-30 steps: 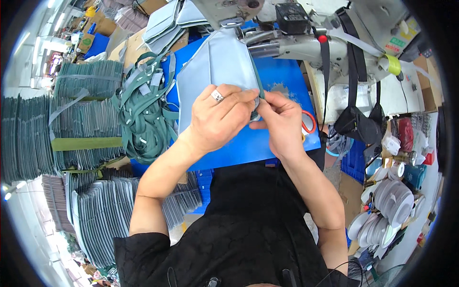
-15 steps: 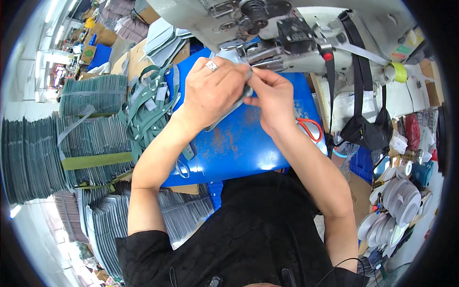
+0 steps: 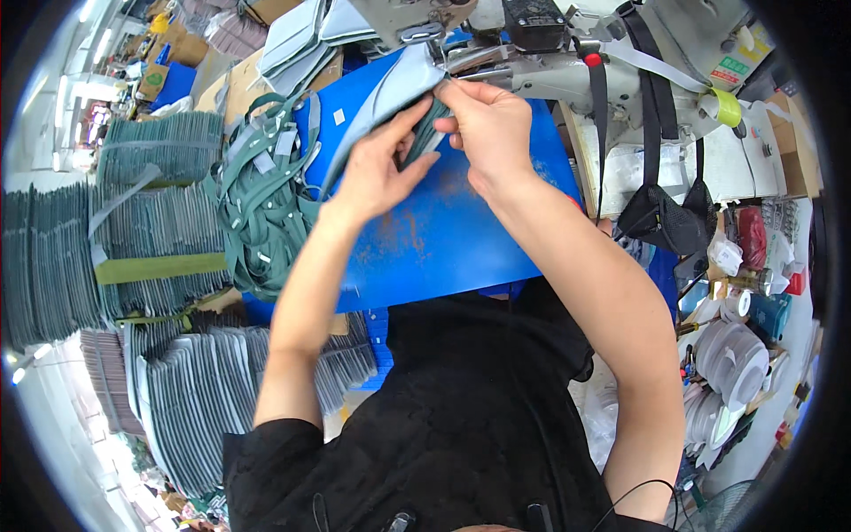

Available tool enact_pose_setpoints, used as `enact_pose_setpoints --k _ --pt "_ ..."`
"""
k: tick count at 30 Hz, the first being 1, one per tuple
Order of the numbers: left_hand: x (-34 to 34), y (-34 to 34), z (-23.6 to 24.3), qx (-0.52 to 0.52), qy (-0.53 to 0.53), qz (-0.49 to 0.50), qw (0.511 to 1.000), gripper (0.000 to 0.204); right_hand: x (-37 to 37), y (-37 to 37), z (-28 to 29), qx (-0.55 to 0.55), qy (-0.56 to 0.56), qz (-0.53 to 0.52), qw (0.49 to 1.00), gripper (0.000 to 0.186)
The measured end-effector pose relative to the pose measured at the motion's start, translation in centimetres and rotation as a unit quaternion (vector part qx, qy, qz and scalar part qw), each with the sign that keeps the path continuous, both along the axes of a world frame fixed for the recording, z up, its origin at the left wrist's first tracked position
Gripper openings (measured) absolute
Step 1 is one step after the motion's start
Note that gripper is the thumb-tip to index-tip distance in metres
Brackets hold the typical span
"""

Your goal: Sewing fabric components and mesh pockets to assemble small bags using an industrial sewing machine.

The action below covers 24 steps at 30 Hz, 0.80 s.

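Note:
A grey-blue fabric panel with a dark green underside lies slantwise at the sewing machine, its far tip close to the needle area. My left hand holds the panel's near side, fingers against the fabric and thumb apart from them along the green face. At the far right edge of the panel, my right hand is closed in a pinch near the machine. Its fingertips partly hide the edge they grip.
The blue tabletop lies under my hands. A tangle of green straps sits at its left, beside tied stacks of green-grey panels. More grey panels lie at the back left. Black straps with a mesh pouch hang at right.
My left hand has shifted from on top of the panel to its near side, its thumb now spread from the fingers. More of the panel shows. The whole view has shifted slightly.

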<state>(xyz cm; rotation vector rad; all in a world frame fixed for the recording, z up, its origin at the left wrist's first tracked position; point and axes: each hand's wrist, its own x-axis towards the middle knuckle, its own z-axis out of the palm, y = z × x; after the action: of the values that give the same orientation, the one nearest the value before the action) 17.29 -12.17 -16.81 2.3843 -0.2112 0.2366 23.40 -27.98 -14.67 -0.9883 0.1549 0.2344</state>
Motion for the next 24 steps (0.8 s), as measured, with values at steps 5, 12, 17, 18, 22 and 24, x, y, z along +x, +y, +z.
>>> enact_pose_setpoints --k 5,12,17,18,22,24 --pt "0.8 0.7 6.2 0.271 -0.05 -0.096 0.956 0.068 -0.1 0.4 0.2 -0.031 0.013 -0.007 0.999 0.017" --pt "-0.8 -5.6 10.5 0.487 -0.041 -0.135 0.862 0.011 0.5 -0.2 -0.2 -0.146 -0.055 0.036 0.987 0.025" --pt "-2.6 -6.0 10.5 0.31 -0.091 -0.158 0.933 0.011 0.7 -1.0 -1.3 -0.062 -0.038 0.102 0.992 0.035" --pt "-2.9 -5.8 10.7 0.224 -0.125 -0.177 0.95 0.015 0.6 -1.3 -1.2 -0.062 -0.038 0.103 0.992 0.035" --pt "-0.9 -0.8 12.9 0.393 -0.248 -0.046 0.884 0.059 -0.4 -2.4 0.3 -0.052 0.012 0.15 0.987 0.034" --pt "0.2 2.2 12.8 0.394 -0.146 -0.092 0.903 0.068 -0.3 -2.6 0.4 -0.033 0.015 0.154 0.987 0.035"
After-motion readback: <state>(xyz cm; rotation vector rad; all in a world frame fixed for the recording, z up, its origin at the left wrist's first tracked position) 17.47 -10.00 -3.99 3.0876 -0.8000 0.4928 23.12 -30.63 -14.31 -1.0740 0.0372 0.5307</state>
